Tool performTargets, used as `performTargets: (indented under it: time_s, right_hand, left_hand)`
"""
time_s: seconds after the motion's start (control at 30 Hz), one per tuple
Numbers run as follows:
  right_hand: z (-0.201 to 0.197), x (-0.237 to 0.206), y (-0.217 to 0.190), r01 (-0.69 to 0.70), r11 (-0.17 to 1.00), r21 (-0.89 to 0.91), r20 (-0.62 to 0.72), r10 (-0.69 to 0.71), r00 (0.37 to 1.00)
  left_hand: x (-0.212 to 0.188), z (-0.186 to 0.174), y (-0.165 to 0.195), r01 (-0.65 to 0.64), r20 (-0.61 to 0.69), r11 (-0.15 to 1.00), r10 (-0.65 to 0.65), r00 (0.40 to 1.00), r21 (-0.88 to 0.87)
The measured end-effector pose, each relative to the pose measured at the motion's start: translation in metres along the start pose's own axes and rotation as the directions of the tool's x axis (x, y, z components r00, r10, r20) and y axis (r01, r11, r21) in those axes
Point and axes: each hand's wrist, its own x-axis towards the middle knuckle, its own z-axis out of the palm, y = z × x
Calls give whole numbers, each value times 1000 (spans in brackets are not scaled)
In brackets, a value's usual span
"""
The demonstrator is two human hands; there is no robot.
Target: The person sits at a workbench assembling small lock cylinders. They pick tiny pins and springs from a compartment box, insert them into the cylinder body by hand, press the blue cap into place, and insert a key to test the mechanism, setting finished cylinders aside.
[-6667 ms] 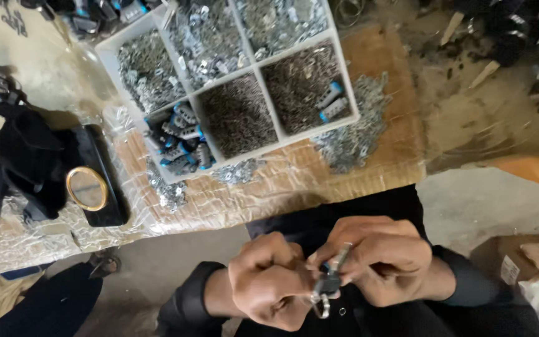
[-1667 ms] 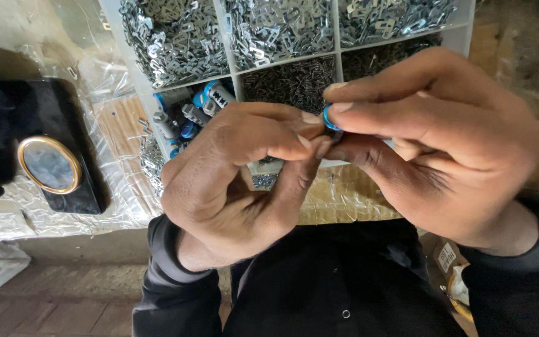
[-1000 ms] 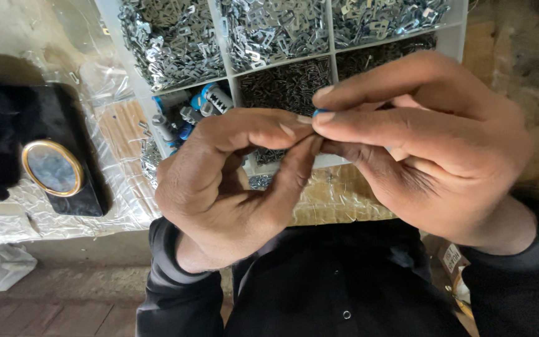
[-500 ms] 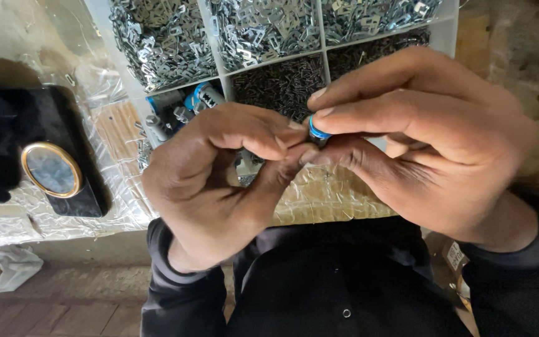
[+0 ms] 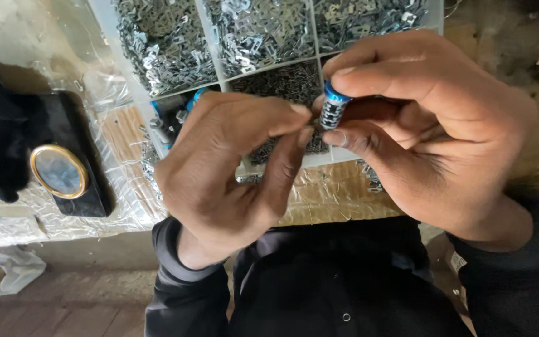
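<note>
- Two hands meet close under the camera, raised so the small part can be seen while worked.
- Right hand [image 5: 435, 134]: grip clamped on a blue-capped cylinder [image 5: 332, 107], fingertips steadying it upright.
- Left hand [image 5: 232, 168]: thumb and forefinger pinched together beside the cylinder; contents hidden.
- Beyond, on the counter [image 5: 338, 190]: a divided tray [image 5: 226, 62] of metal pieces, within reach.

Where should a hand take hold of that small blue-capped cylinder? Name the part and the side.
Grip the small cylinder across its dark ribbed middle, coming from its right, as the right hand does now. It stands nearly upright, blue cap up; the left hand crowds its left side.
</note>
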Motion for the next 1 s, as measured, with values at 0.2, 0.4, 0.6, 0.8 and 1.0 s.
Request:
performTargets:
  time_s: [0.2, 0.4, 0.6, 0.8, 1.0]
  right_hand:
    - [3, -4, 2, -4, 999, 52, 4, 4, 1000]
    - [2, -8, 4, -23, 997, 75, 9, 22, 1000]
    - [1, -6, 2, -17, 1000, 12, -17, 18, 1000]
    - [0, -1, 1, -6, 999, 50, -10, 7, 1000]
    - [2, -5, 7, 32, 999, 37, -9, -32, 999]
  left_hand:
    - [-13, 4, -4, 84, -39, 971, -95, 995, -224]
    - [-5, 4, 3, 174, -32, 946, -189, 981, -275]
    - [14, 2, 5, -128, 65, 813, 111, 992, 568]
    - [8, 0, 4, -63, 49, 941, 49, 998, 333]
    - [-9, -1, -1, 33, 21, 993, -36, 999, 113]
